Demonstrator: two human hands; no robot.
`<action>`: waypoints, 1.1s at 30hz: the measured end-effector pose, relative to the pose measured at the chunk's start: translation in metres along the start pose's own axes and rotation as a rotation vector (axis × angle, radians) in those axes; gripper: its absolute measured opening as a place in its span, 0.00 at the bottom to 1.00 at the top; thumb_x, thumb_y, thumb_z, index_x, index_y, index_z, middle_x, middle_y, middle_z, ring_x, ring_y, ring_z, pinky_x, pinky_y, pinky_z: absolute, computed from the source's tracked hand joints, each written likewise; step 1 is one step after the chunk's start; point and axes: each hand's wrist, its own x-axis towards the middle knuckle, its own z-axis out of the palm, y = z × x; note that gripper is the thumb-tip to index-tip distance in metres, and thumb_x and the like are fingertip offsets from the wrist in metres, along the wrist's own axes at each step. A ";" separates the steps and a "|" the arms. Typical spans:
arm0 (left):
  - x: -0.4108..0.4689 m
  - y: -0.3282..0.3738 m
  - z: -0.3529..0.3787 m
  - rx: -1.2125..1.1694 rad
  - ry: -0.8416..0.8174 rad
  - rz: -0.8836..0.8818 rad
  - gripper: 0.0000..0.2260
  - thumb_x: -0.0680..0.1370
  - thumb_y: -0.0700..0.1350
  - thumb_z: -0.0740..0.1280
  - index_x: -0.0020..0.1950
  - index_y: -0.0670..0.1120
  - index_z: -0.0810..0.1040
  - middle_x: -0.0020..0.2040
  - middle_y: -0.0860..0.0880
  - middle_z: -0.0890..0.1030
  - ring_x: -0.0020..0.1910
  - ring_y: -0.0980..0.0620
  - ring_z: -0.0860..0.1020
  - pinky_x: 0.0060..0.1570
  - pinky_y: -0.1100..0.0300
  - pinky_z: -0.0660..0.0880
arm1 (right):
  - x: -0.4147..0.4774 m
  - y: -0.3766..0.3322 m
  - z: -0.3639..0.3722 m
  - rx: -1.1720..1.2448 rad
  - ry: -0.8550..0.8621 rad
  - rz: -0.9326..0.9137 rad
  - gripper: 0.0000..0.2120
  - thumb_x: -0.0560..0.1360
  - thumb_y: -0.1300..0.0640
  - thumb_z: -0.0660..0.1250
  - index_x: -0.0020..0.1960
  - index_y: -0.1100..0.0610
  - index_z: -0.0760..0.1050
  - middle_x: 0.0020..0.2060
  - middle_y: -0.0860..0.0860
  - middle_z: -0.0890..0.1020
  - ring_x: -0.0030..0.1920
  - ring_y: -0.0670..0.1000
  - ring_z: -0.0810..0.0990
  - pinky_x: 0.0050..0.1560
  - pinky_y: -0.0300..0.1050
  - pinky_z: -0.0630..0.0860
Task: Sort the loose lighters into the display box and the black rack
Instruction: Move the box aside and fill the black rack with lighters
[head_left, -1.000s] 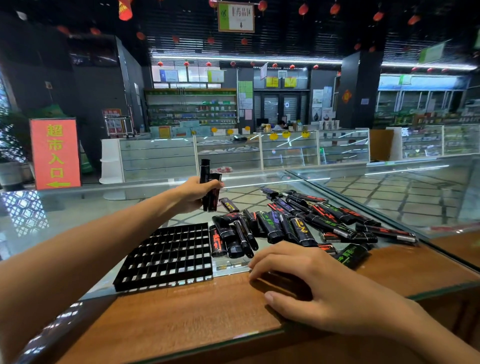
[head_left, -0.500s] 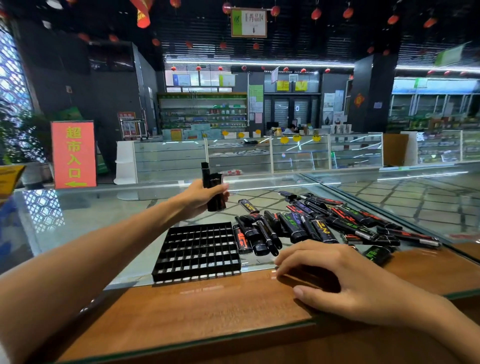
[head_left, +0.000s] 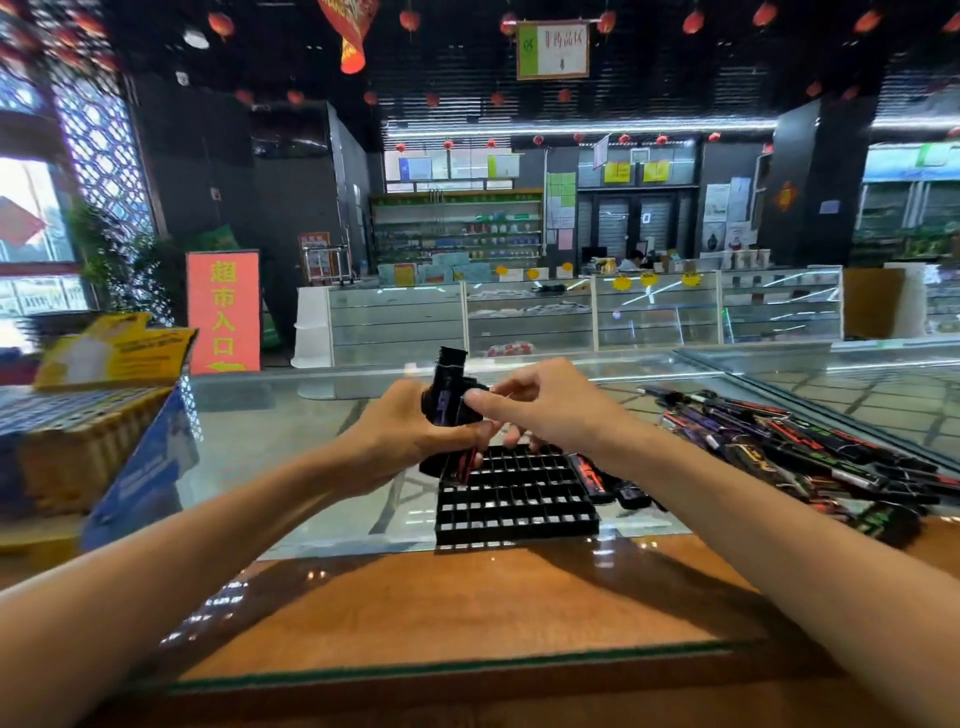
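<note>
My left hand (head_left: 410, 441) grips a bunch of black lighters (head_left: 448, 400) upright, just above the far left corner of the black rack (head_left: 514, 499). My right hand (head_left: 550, 410) has come up against the bunch, its thumb and fingers pinching at the lighters from the right. The rack is a black grid of small square cells lying flat on the glass counter, and its cells look empty. A pile of loose black lighters (head_left: 789, 452) with red, green and purple print lies to the right of the rack. The display box (head_left: 104, 415), blue and yellow with a raised lid, stands at the far left.
The glass counter (head_left: 291, 441) has a wooden front strip (head_left: 467, 613) near me. A few lighters (head_left: 597, 478) lie right against the rack's right side. Shop shelves, glass cases and a red sign (head_left: 223, 312) stand far behind.
My right hand lifted off the counter's front and moved up left to the bunch in my left hand. My left hand came nearer, over the rack. The view turned left, bringing the display box into sight.
</note>
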 end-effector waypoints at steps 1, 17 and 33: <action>-0.001 -0.002 -0.002 0.034 0.017 0.015 0.06 0.63 0.50 0.75 0.40 0.55 0.83 0.36 0.50 0.84 0.37 0.54 0.82 0.36 0.66 0.77 | 0.006 0.000 0.006 -0.010 0.006 0.006 0.17 0.70 0.45 0.71 0.46 0.59 0.80 0.29 0.47 0.82 0.29 0.41 0.79 0.29 0.34 0.71; 0.001 -0.024 -0.031 -0.263 -0.012 -0.099 0.08 0.72 0.43 0.71 0.50 0.45 0.82 0.48 0.42 0.84 0.49 0.46 0.83 0.42 0.64 0.78 | 0.035 0.020 0.014 0.713 -0.222 0.103 0.17 0.67 0.59 0.70 0.54 0.66 0.77 0.45 0.54 0.84 0.46 0.48 0.83 0.43 0.35 0.78; 0.002 -0.011 -0.057 -0.556 0.073 -0.507 0.05 0.79 0.37 0.60 0.45 0.38 0.73 0.38 0.45 0.77 0.35 0.52 0.77 0.37 0.62 0.79 | 0.040 0.026 0.024 0.265 0.003 -0.130 0.09 0.73 0.67 0.66 0.45 0.54 0.80 0.42 0.50 0.84 0.45 0.48 0.83 0.44 0.35 0.78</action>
